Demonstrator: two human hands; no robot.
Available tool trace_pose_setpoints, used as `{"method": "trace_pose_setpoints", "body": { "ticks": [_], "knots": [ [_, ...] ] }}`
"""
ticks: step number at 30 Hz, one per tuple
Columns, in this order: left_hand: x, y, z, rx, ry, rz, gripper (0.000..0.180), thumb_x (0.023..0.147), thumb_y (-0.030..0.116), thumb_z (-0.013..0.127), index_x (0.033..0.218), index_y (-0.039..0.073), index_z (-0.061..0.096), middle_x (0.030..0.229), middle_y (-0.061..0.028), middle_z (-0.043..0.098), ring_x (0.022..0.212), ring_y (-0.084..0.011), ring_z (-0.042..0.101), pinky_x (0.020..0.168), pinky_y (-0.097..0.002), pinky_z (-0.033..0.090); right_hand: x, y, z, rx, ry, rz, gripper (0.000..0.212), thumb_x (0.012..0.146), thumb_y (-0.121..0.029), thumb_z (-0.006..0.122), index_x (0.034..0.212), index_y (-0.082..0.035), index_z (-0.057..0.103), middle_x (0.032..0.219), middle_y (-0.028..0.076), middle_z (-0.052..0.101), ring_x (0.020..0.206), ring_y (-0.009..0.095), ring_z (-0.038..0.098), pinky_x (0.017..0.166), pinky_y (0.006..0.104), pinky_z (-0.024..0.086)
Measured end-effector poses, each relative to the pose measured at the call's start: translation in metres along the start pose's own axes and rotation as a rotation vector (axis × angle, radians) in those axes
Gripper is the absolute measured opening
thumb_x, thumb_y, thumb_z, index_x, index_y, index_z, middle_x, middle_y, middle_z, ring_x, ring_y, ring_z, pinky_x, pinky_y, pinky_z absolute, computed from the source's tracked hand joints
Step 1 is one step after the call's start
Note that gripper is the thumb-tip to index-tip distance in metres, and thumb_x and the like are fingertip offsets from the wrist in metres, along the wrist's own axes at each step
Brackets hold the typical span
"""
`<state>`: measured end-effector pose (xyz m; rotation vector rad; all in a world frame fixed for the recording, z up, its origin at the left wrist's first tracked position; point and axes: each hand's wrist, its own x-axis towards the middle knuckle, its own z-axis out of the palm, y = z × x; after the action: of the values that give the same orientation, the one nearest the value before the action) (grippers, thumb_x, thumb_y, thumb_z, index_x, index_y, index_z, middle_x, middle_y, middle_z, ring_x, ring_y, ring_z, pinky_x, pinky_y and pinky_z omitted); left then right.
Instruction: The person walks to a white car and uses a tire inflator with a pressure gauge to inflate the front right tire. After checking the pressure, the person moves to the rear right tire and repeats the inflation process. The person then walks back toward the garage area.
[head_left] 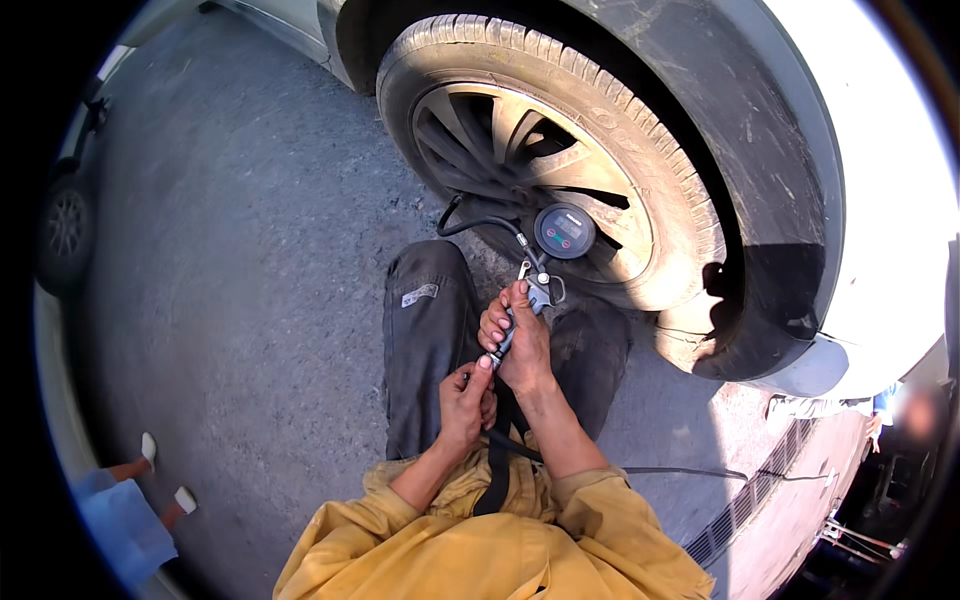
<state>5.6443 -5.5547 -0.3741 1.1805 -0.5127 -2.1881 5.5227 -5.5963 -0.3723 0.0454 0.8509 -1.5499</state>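
My right hand (524, 348) is wrapped round the grip of a tire inflator (541, 292), its thumb along the top near the metal lever. Just below, my left hand (466, 402) is closed in a pinch at the lower end of the grip, where the air hose (515, 443) joins it. A round black digital gauge (565, 231) with a small screen tops the inflator. From the inflator a short black hose (482, 222) curves left to the lower part of the car wheel (600, 150); its tip at the valve is too small to make out.
A white car with dark wheel-arch trim (690, 70) stands close in front and to the right. The air hose trails right across the ground, past a drain grate (735, 515). A person in blue (125, 520) is at the lower left, another at the far right. Another car's wheel (66, 228) is at far left.
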Motion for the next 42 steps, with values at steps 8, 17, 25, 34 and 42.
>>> {"method": "trace_pose_setpoints", "body": {
  "ticks": [8, 17, 25, 34, 42],
  "knots": [
    [0.002, 0.0, -0.002, 0.023, 0.031, -0.005, 0.043, 0.095, 0.042, 0.062, 0.074, 0.008, 0.048, 0.048, 0.0035, 0.035, 0.035, -0.0067, 0.032, 0.032, -0.0246, 0.026, 0.002, 0.0, 0.001, -0.013, -0.028, -0.006, 0.037, 0.097, -0.047, 0.054, 0.086, -0.013, 0.047, 0.065, -0.002, 0.038, 0.056, 0.01, 0.042, 0.051, 0.025, 0.038],
    [0.0, 0.001, 0.001, -0.004, 0.06, -0.039, 0.042, 0.093, 0.043, 0.063, 0.074, 0.008, 0.048, 0.049, 0.0041, 0.035, 0.035, -0.0065, 0.033, 0.032, -0.0243, 0.026, -0.004, 0.0, -0.004, -0.034, -0.021, -0.026, 0.051, 0.095, -0.055, 0.051, 0.118, -0.01, 0.055, 0.113, 0.005, 0.06, 0.087, 0.016, 0.061, 0.076, 0.0347, 0.054],
    [0.001, 0.003, -0.001, -0.02, 0.051, -0.041, 0.04, 0.094, 0.04, 0.063, 0.075, 0.008, 0.049, 0.05, 0.0043, 0.037, 0.036, -0.0061, 0.033, 0.033, -0.0239, 0.026, -0.003, 0.007, 0.009, -0.099, 0.084, -0.232, 0.054, 0.098, -0.057, 0.043, 0.119, -0.009, 0.049, 0.094, 0.002, 0.054, 0.06, 0.011, 0.045, 0.057, 0.0301, 0.042],
    [0.004, 0.0, -0.004, -0.035, 0.039, -0.05, 0.037, 0.095, 0.037, 0.062, 0.076, 0.008, 0.05, 0.049, 0.004, 0.037, 0.035, -0.0063, 0.033, 0.033, -0.0242, 0.026, 0.0, 0.01, 0.013, -0.203, 0.162, -0.286, 0.048, 0.098, -0.051, 0.049, 0.112, -0.006, 0.049, 0.089, 0.003, 0.052, 0.052, 0.01, 0.044, 0.049, 0.029, 0.043],
    [0.002, 0.001, 0.002, -0.023, 0.106, -0.059, 0.034, 0.095, 0.034, 0.064, 0.078, 0.009, 0.049, 0.049, 0.004, 0.039, 0.035, -0.0062, 0.034, 0.033, -0.0243, 0.025, -0.014, 0.01, 0.015, -0.14, 0.062, -0.134, 0.069, 0.09, -0.071, 0.039, 0.119, -0.009, 0.048, 0.1, 0.008, 0.055, 0.052, 0.01, 0.043, 0.046, 0.025, 0.04]
  ]
}}
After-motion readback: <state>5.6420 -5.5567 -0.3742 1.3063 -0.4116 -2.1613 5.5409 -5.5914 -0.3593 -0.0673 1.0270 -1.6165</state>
